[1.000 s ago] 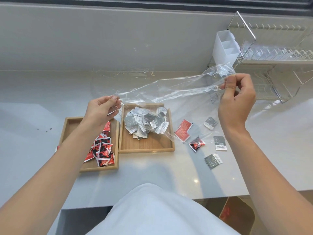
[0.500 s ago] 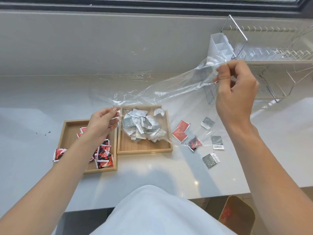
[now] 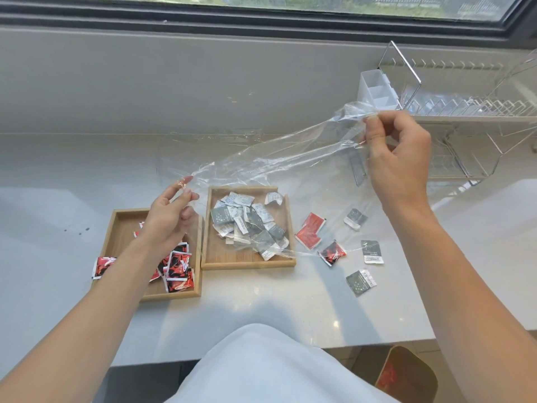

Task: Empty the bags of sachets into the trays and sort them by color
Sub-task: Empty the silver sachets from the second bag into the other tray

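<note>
On the white counter (image 3: 261,301) by the window sit two wooden trays side by side. Left tray (image 3: 122,228) has red sachets (image 3: 177,269); one more red sachet (image 3: 101,266) lies just off its left edge. Right tray (image 3: 247,258) has a pile of grey sachets (image 3: 247,222). Right hand (image 3: 398,158) is raised near the wire dish rack (image 3: 465,117), thumb and fingers pinching one end of a clear plastic bag (image 3: 276,164). Bag stretches down-left, its lower film draped over the grey pile. Left hand (image 3: 171,216) is above the left tray, fingers loosely extended, tips at the bag's other end; can't tell if it actually grips the film. Loose on the counter right of the trays: two red sachets (image 3: 309,234), a red-black one (image 3: 332,253), three grey ones (image 3: 372,251). White plastic holder (image 3: 377,88) sits at the rack's left end.
</note>
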{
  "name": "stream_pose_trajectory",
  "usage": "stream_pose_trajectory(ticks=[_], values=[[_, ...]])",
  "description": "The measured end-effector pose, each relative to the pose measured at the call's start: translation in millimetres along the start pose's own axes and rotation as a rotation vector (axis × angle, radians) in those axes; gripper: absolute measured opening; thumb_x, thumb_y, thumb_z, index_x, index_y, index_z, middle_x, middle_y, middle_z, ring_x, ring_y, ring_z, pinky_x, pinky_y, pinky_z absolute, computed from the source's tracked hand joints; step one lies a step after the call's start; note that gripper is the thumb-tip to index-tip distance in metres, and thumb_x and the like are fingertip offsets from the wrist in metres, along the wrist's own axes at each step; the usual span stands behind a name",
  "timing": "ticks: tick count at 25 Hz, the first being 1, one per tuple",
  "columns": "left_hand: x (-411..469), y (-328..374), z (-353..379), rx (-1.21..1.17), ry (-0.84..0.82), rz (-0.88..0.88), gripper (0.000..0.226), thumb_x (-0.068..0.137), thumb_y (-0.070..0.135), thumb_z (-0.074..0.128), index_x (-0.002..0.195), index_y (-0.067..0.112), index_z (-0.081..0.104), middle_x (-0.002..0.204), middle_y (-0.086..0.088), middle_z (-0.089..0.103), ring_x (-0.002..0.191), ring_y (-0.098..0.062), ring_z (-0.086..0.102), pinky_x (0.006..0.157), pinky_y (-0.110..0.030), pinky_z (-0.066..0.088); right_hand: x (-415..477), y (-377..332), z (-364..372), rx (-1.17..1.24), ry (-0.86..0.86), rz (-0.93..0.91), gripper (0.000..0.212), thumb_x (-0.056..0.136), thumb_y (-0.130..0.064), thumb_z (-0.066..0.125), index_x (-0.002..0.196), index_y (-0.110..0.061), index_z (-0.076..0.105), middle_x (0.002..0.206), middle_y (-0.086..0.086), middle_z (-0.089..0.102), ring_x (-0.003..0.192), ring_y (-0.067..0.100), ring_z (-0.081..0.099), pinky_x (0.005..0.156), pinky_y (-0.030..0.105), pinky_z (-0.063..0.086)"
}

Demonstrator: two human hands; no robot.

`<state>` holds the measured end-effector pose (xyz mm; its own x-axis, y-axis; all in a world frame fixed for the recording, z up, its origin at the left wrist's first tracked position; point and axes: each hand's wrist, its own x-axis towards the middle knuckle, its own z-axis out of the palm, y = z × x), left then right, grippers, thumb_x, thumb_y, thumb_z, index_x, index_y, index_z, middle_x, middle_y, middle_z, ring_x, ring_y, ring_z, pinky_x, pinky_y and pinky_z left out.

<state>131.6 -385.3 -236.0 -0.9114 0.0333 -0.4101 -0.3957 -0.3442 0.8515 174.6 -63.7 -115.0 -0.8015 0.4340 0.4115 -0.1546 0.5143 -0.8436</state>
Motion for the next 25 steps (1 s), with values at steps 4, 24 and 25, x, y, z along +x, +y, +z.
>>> stream_pose_trajectory(ticks=[4,24,25], values=[[-4.8,7.1,-8.8,-0.046,-0.107,0.04,0.052,0.102,0.005,0.04,0.14,0.039,0.047,0.076,0.002,0.054,0.042,-0.004,0.032,0.04,-0.016,0.031,10.5,26.9,2.1,0.23,-0.119,0.378,0.03,0.092,-0.022,0.064,0.12,-0.011,0.064,0.076,-0.006,0.048,0.055,0.002,0.044,0.047,0.016,0.037],[10.9,33.4,-17.2,0.643,0.227,0.113,0.057,0.092,0.016,0.058,0.145,0.025,0.038,0.133,-0.009,0.051,0.118,-0.026,0.053,0.1,-0.04,0.044,4.7,43.4,26.3,0.651,-0.246,0.532,0.047,0.086,0.016,0.05,0.102,-0.022,0.073,0.067,-0.006,0.039,0.055,0.006,0.03,0.045,0.016,0.024],[11.1,37.8,-8.4,0.731,0.198,0.173,0.053,0.092,0.022,0.059,0.142,0.027,0.042,0.139,-0.007,0.048,0.124,-0.024,0.049,0.101,-0.037,0.039,4.2,41.6,28.4,0.652,-0.269,0.524,0.046,0.087,0.015,0.05,0.103,-0.022,0.073,0.067,-0.006,0.04,0.054,0.006,0.029,0.043,0.018,0.022]])
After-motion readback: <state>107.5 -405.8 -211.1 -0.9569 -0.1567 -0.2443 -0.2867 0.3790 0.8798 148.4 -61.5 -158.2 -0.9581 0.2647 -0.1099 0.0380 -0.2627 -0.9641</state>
